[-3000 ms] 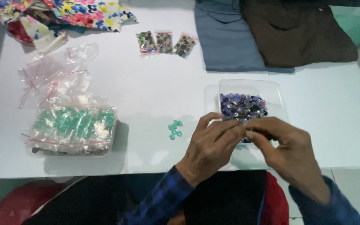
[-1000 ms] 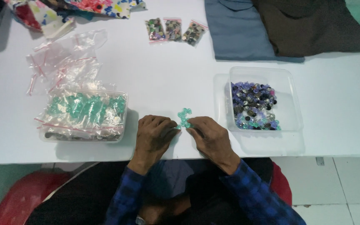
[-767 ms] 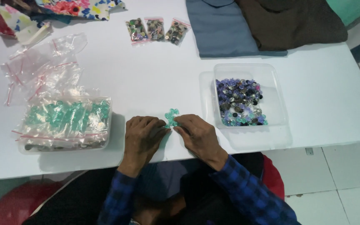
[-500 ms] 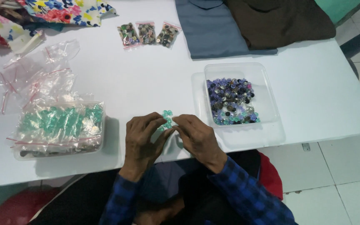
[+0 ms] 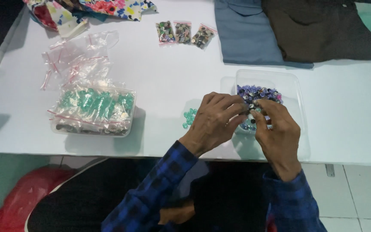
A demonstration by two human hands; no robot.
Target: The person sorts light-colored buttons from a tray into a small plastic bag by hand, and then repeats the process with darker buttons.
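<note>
Beads [image 5: 260,95] crowd clear tray [image 5: 295,86]; both hands' fingers [image 5: 241,109] meet above.

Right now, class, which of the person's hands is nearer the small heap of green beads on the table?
Left. The left hand sits just beside the green beads; the right hand is farther off, over the clear tray.

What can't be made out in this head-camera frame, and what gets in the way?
- Head view: whatever the fingertips pinch is hidden by the left hand and right hand.
- The near part of the clear tray of mixed beads is covered by both hands.
- The green pieces on the table are too small to identify.
- The floral cloth is cut off by the top edge.
</note>
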